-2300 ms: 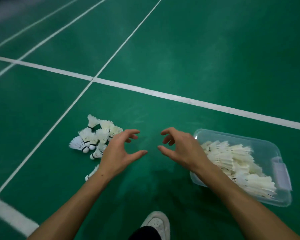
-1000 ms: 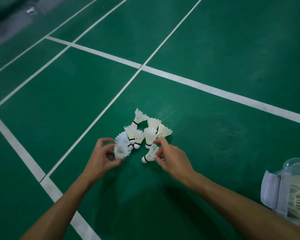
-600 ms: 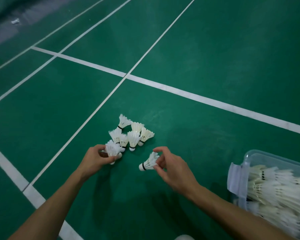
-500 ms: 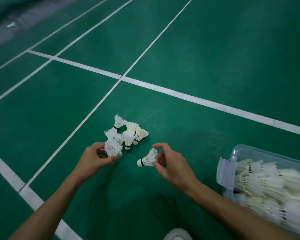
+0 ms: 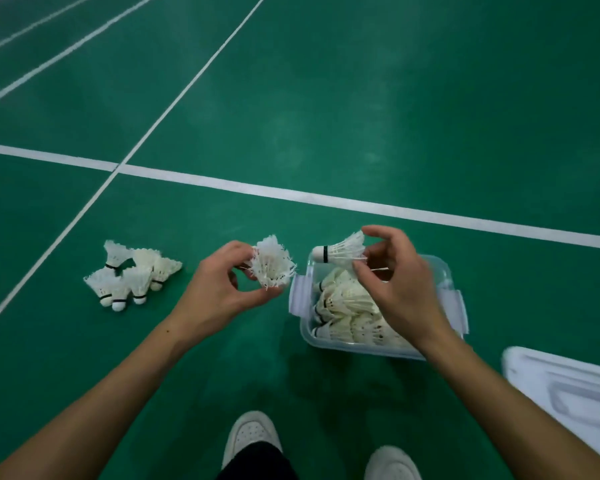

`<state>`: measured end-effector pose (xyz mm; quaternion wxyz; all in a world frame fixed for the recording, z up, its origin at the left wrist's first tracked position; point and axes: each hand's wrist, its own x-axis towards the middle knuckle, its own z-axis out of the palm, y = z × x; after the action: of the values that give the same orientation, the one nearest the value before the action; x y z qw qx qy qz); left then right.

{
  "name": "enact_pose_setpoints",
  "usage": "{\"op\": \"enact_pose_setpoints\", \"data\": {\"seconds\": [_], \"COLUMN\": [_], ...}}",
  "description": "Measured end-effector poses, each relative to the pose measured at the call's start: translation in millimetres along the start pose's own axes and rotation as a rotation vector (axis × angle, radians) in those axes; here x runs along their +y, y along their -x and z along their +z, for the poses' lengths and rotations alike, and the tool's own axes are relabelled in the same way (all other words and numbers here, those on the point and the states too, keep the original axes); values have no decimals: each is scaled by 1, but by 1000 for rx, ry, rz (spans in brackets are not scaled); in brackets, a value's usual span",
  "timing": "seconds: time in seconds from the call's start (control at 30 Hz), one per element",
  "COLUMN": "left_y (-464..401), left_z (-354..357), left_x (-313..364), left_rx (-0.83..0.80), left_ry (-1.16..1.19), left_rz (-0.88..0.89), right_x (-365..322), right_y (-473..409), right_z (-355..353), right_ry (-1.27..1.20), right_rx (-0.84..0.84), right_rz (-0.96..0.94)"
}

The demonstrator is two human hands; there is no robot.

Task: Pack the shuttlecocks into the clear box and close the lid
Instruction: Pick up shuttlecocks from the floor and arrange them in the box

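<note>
Shuttlecocks: L hand (image 5: 215, 292) pinches frayed one (image 5: 272, 263), R hand (image 5: 400, 285) pinches another (image 5: 342, 252) over clear box (image 5: 444, 271).

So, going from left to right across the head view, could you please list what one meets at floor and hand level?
Loose shuttlecocks → left hand with a frayed shuttlecock → clear box, right hand above it → white lid.

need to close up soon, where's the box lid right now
The lid lies flat on the green floor at the lower right of the head view, beside the clear box.
</note>
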<state>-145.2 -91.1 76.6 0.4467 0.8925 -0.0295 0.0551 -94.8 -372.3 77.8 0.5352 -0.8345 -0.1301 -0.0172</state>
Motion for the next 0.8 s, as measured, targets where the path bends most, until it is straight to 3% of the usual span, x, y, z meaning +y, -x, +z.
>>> {"op": "enact_pose_setpoints", "data": {"seconds": [0.2, 0.4, 0.8], "left_y": [-23, -26, -30], "left_z": [70, 92, 93], "left_x": [8, 6, 20], "left_rx": [-82, -135, -199], "left_ry": [-11, -28, -148], "left_rz": [73, 69, 99], "right_x": [59, 94, 98], "right_y": [16, 33, 21], "right_z": [-69, -74, -24], "right_ry": [86, 162, 183], "right_rx": [124, -16, -250], "right_rz": [140, 199, 255]}}
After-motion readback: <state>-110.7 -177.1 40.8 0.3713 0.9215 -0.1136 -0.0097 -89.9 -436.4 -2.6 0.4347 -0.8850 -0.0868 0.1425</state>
